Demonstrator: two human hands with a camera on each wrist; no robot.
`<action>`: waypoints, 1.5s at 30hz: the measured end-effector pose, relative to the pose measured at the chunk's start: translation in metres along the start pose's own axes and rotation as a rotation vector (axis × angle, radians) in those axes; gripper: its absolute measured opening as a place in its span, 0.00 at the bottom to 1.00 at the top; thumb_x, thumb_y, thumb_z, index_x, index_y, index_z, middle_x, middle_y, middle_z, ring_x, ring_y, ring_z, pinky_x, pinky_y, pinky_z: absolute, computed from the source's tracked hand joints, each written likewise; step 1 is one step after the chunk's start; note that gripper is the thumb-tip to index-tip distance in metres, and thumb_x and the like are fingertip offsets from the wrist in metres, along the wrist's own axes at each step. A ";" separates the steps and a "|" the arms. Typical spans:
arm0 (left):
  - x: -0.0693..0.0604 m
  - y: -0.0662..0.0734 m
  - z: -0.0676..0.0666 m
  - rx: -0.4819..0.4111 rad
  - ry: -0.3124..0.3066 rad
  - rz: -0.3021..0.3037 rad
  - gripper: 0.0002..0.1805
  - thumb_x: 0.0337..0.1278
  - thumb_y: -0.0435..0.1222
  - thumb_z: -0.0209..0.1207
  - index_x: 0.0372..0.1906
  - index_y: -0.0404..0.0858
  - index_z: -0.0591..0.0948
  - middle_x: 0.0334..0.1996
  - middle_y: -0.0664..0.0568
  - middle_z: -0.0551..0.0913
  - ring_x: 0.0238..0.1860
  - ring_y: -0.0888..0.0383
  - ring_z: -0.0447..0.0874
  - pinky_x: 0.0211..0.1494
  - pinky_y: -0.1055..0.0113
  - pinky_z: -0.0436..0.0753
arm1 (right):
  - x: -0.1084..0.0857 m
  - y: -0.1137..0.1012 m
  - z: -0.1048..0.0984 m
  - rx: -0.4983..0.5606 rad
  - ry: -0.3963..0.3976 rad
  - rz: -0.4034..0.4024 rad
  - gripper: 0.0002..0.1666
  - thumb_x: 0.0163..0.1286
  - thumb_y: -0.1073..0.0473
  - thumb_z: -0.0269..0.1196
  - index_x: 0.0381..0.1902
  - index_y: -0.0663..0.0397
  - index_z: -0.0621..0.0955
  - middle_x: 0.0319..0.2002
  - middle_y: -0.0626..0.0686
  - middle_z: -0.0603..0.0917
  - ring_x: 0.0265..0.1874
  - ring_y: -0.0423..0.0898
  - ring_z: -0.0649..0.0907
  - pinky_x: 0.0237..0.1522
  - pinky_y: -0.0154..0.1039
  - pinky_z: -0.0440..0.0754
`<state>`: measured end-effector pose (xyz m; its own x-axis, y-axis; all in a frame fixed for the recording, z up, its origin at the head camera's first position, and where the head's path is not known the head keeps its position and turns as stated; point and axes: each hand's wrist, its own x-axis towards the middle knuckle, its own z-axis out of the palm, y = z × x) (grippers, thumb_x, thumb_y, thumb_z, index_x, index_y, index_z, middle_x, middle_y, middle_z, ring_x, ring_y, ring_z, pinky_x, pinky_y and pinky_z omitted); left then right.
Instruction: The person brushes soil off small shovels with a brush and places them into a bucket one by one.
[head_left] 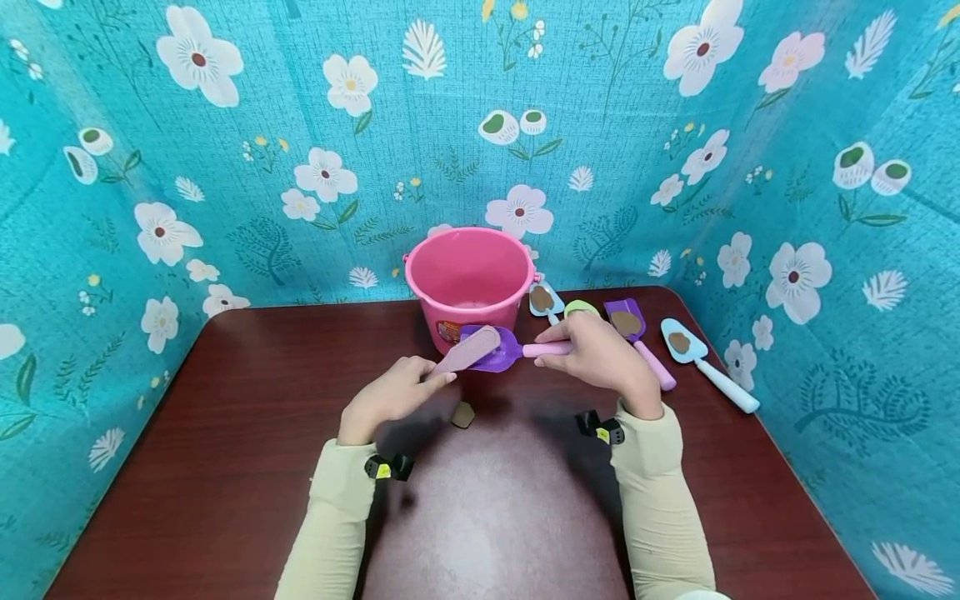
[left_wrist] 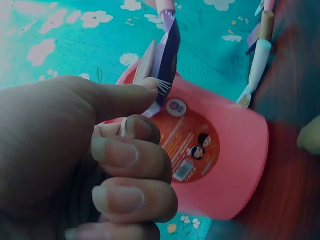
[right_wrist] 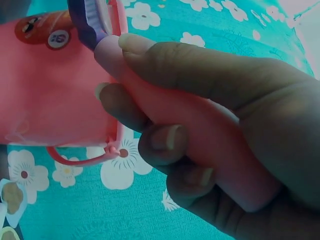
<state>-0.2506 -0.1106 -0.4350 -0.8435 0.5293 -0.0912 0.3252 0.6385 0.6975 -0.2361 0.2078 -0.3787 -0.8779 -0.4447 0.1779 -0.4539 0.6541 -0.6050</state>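
Observation:
My right hand (head_left: 600,346) grips the pink handle of a toy shovel; its purple scoop (head_left: 504,354) is held level in front of the pink bucket (head_left: 472,271). In the right wrist view the fingers curl round that handle (right_wrist: 200,130). My left hand (head_left: 393,392) pinches a flat pink brush (head_left: 468,348) with pale bristles showing in the left wrist view. The brush lies over the scoop; whether they touch is unclear. A small brown piece (head_left: 462,414) lies on the table below, between the hands.
Several shovels bearing brown pieces lie at the right: a light blue one (head_left: 684,342), a purple one (head_left: 626,318) and another light blue one (head_left: 545,298). A green one (head_left: 580,308) is partly behind my right hand. Floral cloth (head_left: 420,150) surrounds the dark red table (head_left: 225,400).

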 end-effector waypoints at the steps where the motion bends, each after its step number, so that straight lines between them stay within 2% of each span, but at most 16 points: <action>1: 0.000 -0.001 -0.001 0.009 0.008 -0.002 0.23 0.73 0.49 0.57 0.22 0.41 0.73 0.15 0.57 0.66 0.18 0.62 0.63 0.24 0.68 0.66 | 0.000 0.000 -0.001 0.003 0.000 0.002 0.16 0.61 0.51 0.76 0.44 0.53 0.91 0.28 0.44 0.90 0.24 0.39 0.84 0.28 0.37 0.83; 6: -0.002 -0.006 -0.006 0.029 0.027 -0.026 0.23 0.73 0.48 0.57 0.20 0.43 0.71 0.15 0.57 0.64 0.19 0.62 0.62 0.25 0.68 0.65 | -0.003 0.001 -0.005 0.028 -0.009 0.029 0.17 0.61 0.51 0.76 0.44 0.53 0.91 0.25 0.45 0.88 0.22 0.42 0.82 0.25 0.38 0.81; 15: -0.005 -0.009 -0.014 0.039 0.035 -0.079 0.20 0.72 0.48 0.58 0.26 0.40 0.77 0.15 0.55 0.66 0.18 0.60 0.62 0.23 0.67 0.65 | -0.004 0.003 -0.006 0.016 -0.018 0.068 0.17 0.61 0.50 0.75 0.45 0.52 0.91 0.20 0.42 0.83 0.26 0.46 0.79 0.23 0.38 0.79; 21: -0.010 -0.009 -0.019 0.044 0.040 -0.039 0.19 0.71 0.49 0.59 0.26 0.41 0.79 0.15 0.56 0.66 0.18 0.61 0.62 0.22 0.68 0.64 | -0.004 0.005 -0.006 0.014 -0.069 0.124 0.15 0.63 0.47 0.74 0.39 0.51 0.92 0.18 0.44 0.82 0.23 0.46 0.78 0.23 0.39 0.76; 28: -0.018 -0.005 -0.024 -0.028 0.035 -0.013 0.23 0.69 0.52 0.60 0.22 0.41 0.74 0.14 0.55 0.64 0.17 0.60 0.60 0.23 0.67 0.63 | -0.001 0.008 -0.001 -0.008 -0.119 0.061 0.11 0.65 0.48 0.73 0.27 0.46 0.91 0.12 0.43 0.75 0.14 0.40 0.70 0.20 0.35 0.69; 30: -0.019 -0.003 -0.025 -0.042 0.040 -0.001 0.23 0.69 0.51 0.60 0.22 0.41 0.74 0.13 0.55 0.64 0.17 0.60 0.59 0.23 0.67 0.62 | 0.000 0.008 0.001 -0.025 -0.128 0.053 0.12 0.65 0.47 0.72 0.27 0.46 0.90 0.13 0.42 0.76 0.15 0.40 0.72 0.21 0.35 0.71; 33: -0.020 -0.002 -0.026 -0.045 0.050 0.010 0.22 0.70 0.50 0.60 0.22 0.42 0.74 0.13 0.56 0.63 0.17 0.61 0.59 0.22 0.68 0.61 | 0.002 0.007 0.004 -0.054 -0.120 0.053 0.11 0.65 0.48 0.73 0.33 0.49 0.90 0.20 0.41 0.82 0.20 0.40 0.77 0.26 0.37 0.78; 38: -0.020 -0.002 -0.027 -0.049 0.070 0.028 0.23 0.70 0.49 0.60 0.22 0.40 0.74 0.13 0.57 0.63 0.17 0.61 0.59 0.22 0.68 0.61 | 0.003 0.005 0.008 -0.118 -0.067 0.012 0.08 0.60 0.59 0.76 0.38 0.51 0.89 0.31 0.44 0.88 0.29 0.41 0.81 0.34 0.39 0.82; 41: -0.021 -0.002 -0.028 -0.059 0.079 0.036 0.22 0.70 0.49 0.60 0.22 0.40 0.74 0.13 0.56 0.64 0.17 0.61 0.59 0.22 0.68 0.62 | 0.004 0.004 0.011 -0.161 -0.052 -0.001 0.10 0.58 0.62 0.76 0.39 0.51 0.89 0.34 0.46 0.88 0.32 0.42 0.82 0.38 0.41 0.82; 45: -0.022 -0.002 -0.029 -0.071 0.088 0.036 0.21 0.70 0.49 0.60 0.23 0.42 0.75 0.14 0.55 0.65 0.17 0.60 0.60 0.22 0.68 0.63 | 0.007 0.001 0.014 -0.161 -0.085 0.051 0.11 0.61 0.61 0.75 0.41 0.54 0.87 0.35 0.48 0.87 0.33 0.44 0.81 0.39 0.42 0.81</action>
<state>-0.2453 -0.1390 -0.4138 -0.8673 0.4978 -0.0048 0.3274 0.5776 0.7478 -0.2405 0.1965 -0.3893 -0.8874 -0.4540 0.0799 -0.4338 0.7636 -0.4782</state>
